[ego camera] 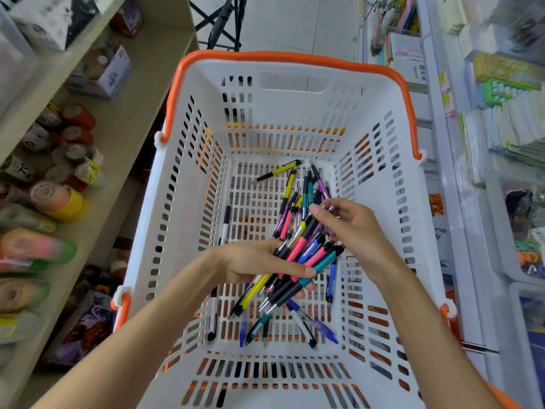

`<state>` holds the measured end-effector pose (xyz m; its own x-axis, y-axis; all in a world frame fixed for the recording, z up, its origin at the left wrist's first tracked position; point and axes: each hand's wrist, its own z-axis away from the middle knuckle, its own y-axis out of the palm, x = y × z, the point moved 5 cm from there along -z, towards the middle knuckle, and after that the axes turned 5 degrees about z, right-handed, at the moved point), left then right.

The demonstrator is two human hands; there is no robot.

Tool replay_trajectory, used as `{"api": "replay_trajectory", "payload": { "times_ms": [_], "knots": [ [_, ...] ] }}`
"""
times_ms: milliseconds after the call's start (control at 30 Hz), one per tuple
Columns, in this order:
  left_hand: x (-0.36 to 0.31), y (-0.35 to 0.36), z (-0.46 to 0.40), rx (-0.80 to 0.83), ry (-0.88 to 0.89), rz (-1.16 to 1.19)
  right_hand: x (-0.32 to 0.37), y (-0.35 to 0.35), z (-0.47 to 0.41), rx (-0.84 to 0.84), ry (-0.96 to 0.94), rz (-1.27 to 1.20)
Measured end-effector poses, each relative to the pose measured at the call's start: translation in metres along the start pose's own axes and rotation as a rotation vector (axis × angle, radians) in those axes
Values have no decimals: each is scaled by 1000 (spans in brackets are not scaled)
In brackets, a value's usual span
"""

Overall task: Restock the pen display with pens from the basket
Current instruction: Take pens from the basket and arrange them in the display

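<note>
Both hands work inside the white slotted plastic shopping basket with orange handles, which fills the middle of the view. The left hand closes around a fanned bundle of click pens with black grips and pink, teal, blue and yellow barrels, thumb across the top and fingers curled beneath. It probably serves as the collecting hand, so that several pens can travel to the display in one trip. The right hand reaches in from the right with its fingers curled at the far ends of the bundle; it seems to be adding or straightening a pen, though whether it truly pinches one cannot be told.

More loose pens lie on the basket floor, a heap just beyond the hands, a yellow one farther off, and a few blue and clear ones nearer. The pen display itself is not clearly visible.

On the left, a beige wooden shelf carries rolls of coloured tape and small boxes. On the right stand white racks with stationery packs. Pale floor shows beyond the basket.
</note>
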<state>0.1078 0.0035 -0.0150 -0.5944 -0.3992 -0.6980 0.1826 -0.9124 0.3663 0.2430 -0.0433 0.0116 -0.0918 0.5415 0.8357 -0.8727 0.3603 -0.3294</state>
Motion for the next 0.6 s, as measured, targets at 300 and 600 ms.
{"api": "replay_trajectory", "payload": {
  "times_ms": [300,600],
  "knots": [
    [4,3,3,204,-54,-111,15,-19,5,-38,-48,-557],
    [-1,-43,0,-540,306,783,10,-10,11,-315,-234,-158]
  ]
}}
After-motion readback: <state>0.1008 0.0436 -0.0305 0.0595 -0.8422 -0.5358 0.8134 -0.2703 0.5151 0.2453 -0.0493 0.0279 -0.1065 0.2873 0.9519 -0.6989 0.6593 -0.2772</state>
